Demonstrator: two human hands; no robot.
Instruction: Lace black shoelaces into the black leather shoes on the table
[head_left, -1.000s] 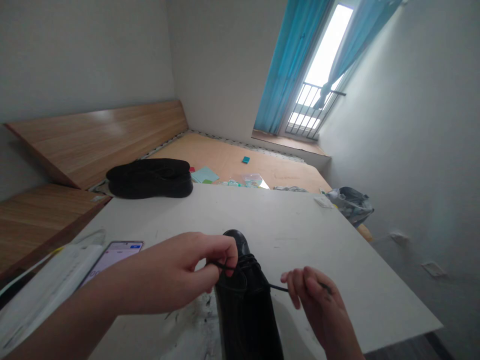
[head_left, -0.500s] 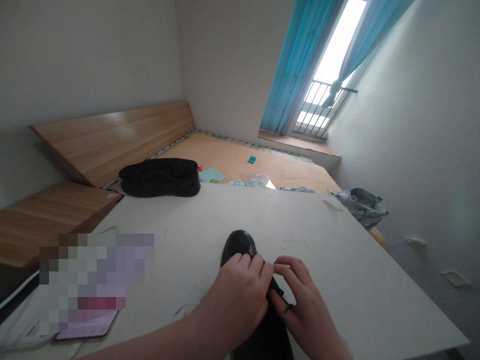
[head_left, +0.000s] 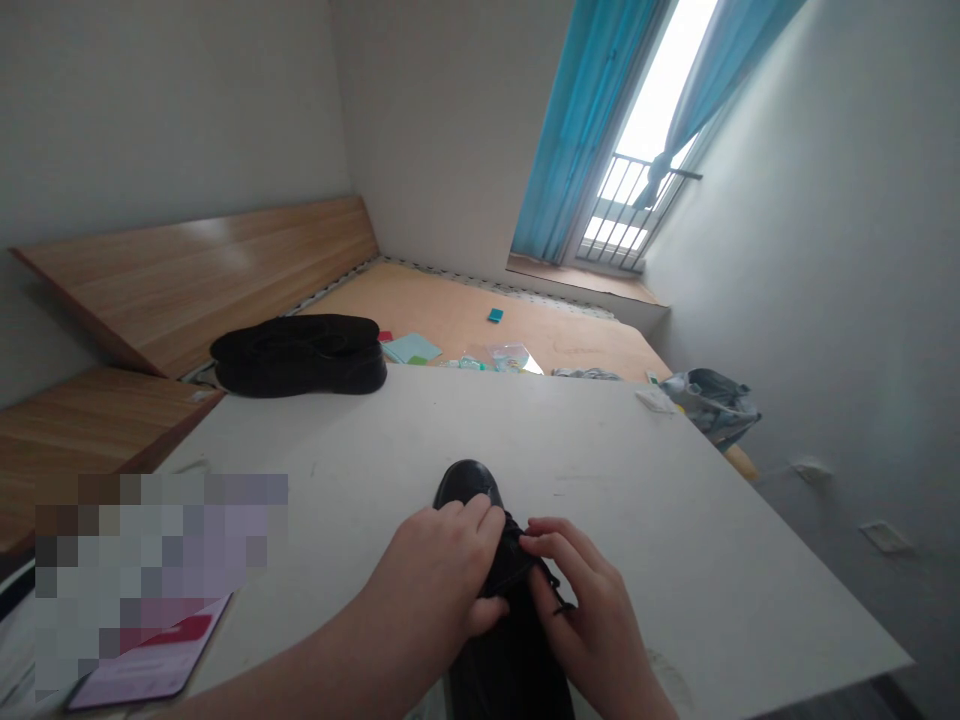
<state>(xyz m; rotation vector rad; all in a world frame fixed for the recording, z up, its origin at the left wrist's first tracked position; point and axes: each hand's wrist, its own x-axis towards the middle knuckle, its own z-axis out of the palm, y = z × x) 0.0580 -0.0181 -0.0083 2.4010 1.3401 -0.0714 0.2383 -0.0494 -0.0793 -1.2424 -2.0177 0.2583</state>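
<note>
A black lace-up shoe [head_left: 510, 655] lies on the white table in front of me, its shiny toe pointing away. My left hand [head_left: 442, 560] rests over the left side of its upper, fingers curled across the front and thumb near the opening. At the right edge of the lacing, my right hand [head_left: 589, 590] is closed in a pinch. A black shoelace [head_left: 564, 607] shows there, its loose end hanging over that hand. The fingertips partly cover the eyelets, so the exact hold on the lace is hard to see.
Other black footwear [head_left: 300, 355] stands at the table's far left corner. A phone [head_left: 161, 650], partly pixelated, lies at the near left of the white table [head_left: 600, 440]. Beyond are a bed [head_left: 435, 290] with small items on it, a bag [head_left: 709, 400] and blue curtains [head_left: 570, 130].
My left hand has shifted left and its thumb has come apart from the fingers, uncovering more of the lacing. My right hand stays by the laces. The view has shifted slightly.
</note>
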